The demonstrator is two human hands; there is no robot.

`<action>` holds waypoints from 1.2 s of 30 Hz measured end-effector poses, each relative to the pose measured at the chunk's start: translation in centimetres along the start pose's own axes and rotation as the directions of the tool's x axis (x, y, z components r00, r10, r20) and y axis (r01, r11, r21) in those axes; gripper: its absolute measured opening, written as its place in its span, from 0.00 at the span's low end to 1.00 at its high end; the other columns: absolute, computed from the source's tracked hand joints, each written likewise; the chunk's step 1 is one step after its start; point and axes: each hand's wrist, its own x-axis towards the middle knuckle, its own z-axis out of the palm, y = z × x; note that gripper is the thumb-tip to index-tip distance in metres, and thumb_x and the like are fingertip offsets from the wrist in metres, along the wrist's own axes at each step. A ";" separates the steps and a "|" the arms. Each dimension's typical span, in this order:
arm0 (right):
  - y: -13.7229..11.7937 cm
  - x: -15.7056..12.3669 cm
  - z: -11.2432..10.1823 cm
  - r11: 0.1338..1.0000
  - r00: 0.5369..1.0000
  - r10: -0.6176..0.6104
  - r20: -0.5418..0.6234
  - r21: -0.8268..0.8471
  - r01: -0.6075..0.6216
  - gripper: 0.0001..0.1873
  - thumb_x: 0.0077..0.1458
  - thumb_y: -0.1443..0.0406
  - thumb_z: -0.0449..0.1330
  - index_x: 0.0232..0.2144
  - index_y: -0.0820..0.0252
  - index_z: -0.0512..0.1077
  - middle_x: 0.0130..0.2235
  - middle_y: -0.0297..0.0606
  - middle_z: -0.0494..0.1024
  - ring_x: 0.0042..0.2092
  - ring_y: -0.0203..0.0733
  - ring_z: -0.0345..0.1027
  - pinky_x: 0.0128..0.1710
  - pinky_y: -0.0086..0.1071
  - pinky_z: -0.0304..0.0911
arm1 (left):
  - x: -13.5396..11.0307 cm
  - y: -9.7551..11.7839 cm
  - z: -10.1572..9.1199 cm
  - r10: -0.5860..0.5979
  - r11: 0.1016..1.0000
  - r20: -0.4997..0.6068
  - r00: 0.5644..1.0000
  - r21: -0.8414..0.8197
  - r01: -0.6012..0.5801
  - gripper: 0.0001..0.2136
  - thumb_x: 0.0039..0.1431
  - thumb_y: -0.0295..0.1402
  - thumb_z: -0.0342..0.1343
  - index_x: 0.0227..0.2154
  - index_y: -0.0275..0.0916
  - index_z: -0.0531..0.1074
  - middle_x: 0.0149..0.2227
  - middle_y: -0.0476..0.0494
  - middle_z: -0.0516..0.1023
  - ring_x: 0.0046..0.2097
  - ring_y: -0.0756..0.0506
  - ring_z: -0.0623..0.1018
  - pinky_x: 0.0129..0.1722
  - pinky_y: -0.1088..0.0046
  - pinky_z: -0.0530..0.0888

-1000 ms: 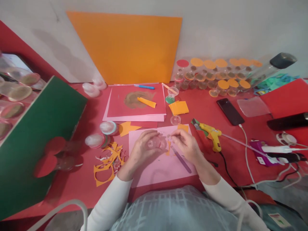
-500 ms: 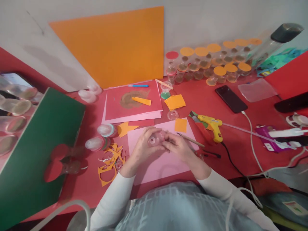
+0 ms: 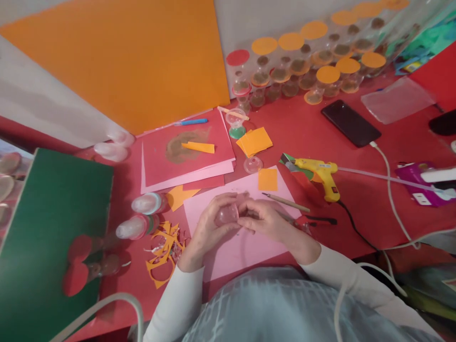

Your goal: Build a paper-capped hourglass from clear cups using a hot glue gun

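Clear cup point(image 3: 228, 214) held above pink sheet point(image 3: 249, 249), left hand point(image 3: 206, 225) curled round it, right hand point(image 3: 268, 219) pinching its near side, brush point(image 3: 285, 203) and orange square point(image 3: 267, 179) just beyond, glue gun point(image 3: 320, 172) to right, orange scraps point(image 3: 162, 251) to left.

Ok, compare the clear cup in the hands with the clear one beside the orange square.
The held cup is above the pink sheet, gripped by left hand and right hand; the loose cup rests untouched on the table. Fingers half hide the held cup; the loose cup shows whole. Both are small and clear.
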 end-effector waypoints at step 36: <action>0.6 -0.5 0.2 0.996 0.998 -0.058 0.019 -0.062 0.059 0.10 0.55 0.64 0.65 0.29 0.56 0.65 0.28 0.27 0.69 0.26 0.32 0.62 0.26 0.27 0.62 | -0.3 0.3 0.1 0.124 0.985 0.125 0.984 -0.133 -0.107 0.18 0.65 0.38 0.58 0.55 0.46 0.64 0.59 0.35 0.71 0.64 0.39 0.70 0.58 0.53 0.73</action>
